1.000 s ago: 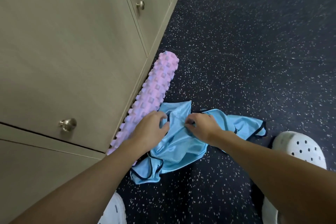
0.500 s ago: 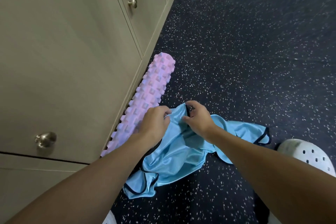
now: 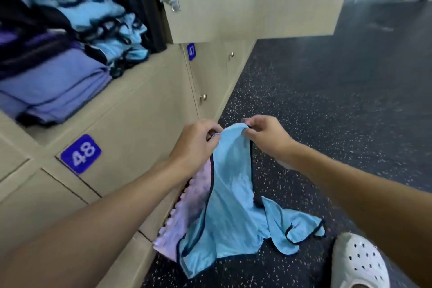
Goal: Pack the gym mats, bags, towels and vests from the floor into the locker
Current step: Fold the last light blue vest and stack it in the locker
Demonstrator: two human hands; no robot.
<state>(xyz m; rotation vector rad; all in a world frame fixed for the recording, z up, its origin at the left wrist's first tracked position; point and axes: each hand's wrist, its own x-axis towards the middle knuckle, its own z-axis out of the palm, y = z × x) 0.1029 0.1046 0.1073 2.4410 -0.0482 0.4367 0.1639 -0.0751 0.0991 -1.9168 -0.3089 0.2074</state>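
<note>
We hold the vest (image 3: 231,194) by its top edge. The left hand (image 3: 198,140) and right hand (image 3: 266,138) sit close together, and each pinches the cloth with curled fingers. Below the hands the vest hangs down. Its lower end lies on the floor (image 3: 327,100), partly draped over the pink roller (image 3: 184,215), which sits down and left of the left hand against the closed doors.

Up and left of the left hand the locker (image 3: 145,70) stands open and already holds a good deal. There is folded purple cloth (image 3: 53,86) (towels or mats, we cannot tell which), a heap of blue vests (image 3: 109,18) and a dark bag (image 3: 142,4) at the back. From that we judge most of the packing done.

What remains, as far as we can see, is this vest, which has to go up into the locker. The roller may also remain (if it counts among the things to pack). We cannot say what lies outside the view.
</note>
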